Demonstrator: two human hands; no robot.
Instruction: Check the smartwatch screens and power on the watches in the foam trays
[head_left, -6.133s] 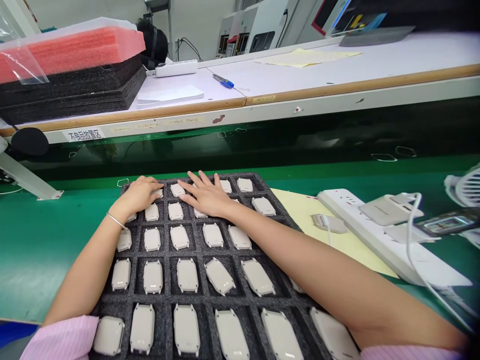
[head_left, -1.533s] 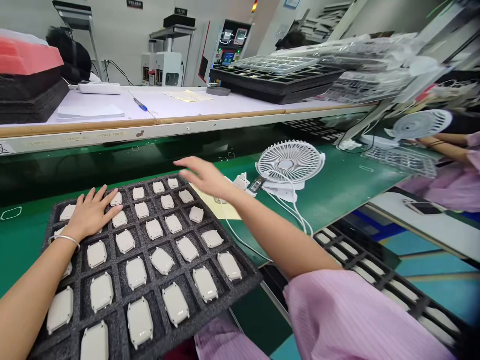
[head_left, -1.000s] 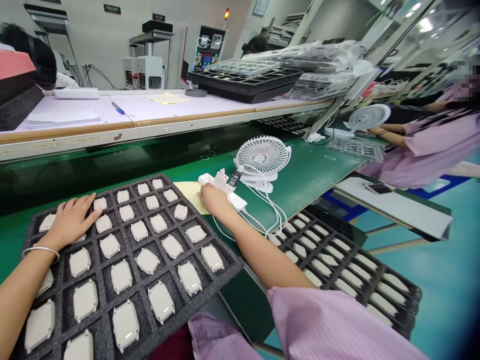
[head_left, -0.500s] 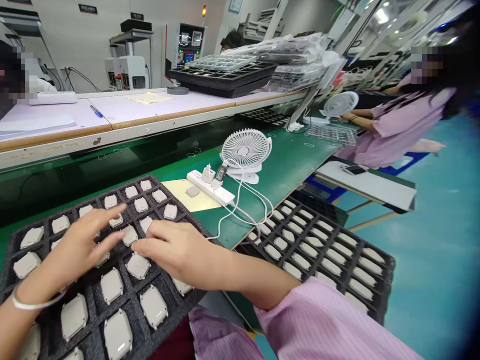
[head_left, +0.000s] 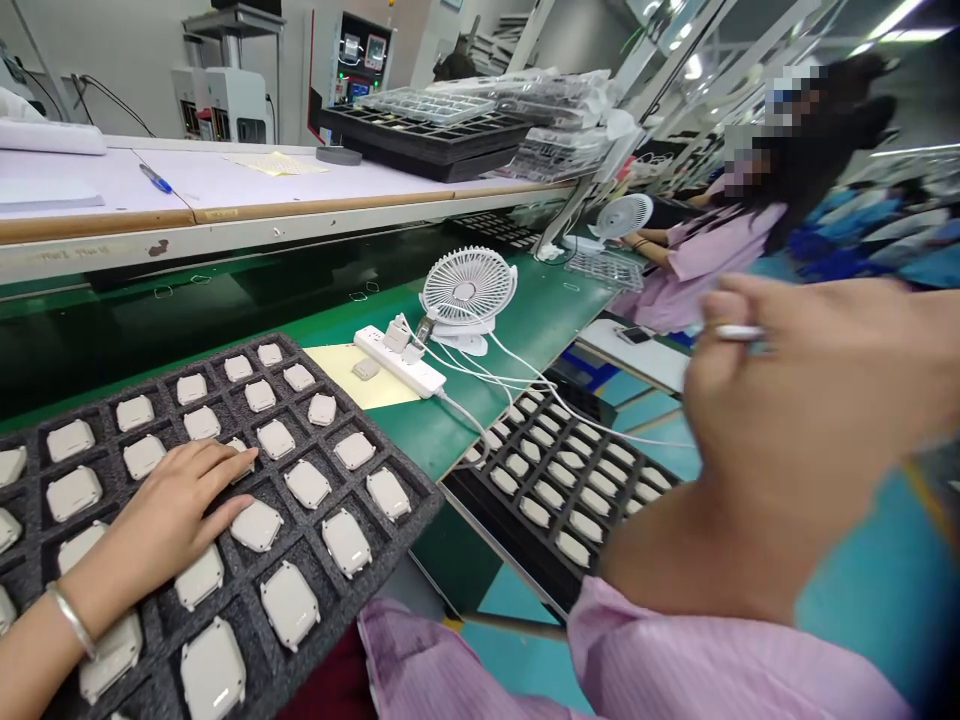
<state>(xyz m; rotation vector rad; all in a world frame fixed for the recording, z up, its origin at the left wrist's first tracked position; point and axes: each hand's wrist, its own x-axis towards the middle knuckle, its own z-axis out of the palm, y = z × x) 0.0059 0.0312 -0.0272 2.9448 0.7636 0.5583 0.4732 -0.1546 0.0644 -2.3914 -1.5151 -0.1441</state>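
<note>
A black foam tray (head_left: 417,497) with a grid of pockets lies in front of me, and several white plastic cases (head_left: 346,541) sit in the pockets. My left hand (head_left: 172,515) rests flat on the tray, fingers stretched over a few cases, a bangle on its wrist. My right hand (head_left: 810,420) is raised close to the camera at the right, large and blurred. A thin pale band shows on one finger. Whether this hand holds anything cannot be made out.
A second foam tray of cases (head_left: 555,480) sits lower at the right. A white fan (head_left: 466,290), a power strip (head_left: 397,362) with cables and a yellow sheet (head_left: 352,375) lie on the green belt. A co-worker (head_left: 720,240) sits farther right. Stacked trays (head_left: 427,125) stand on the shelf.
My right hand has lifted off the tray and swung up to the right, near the camera. My left hand stays flat on the cases. The view has turned further right.
</note>
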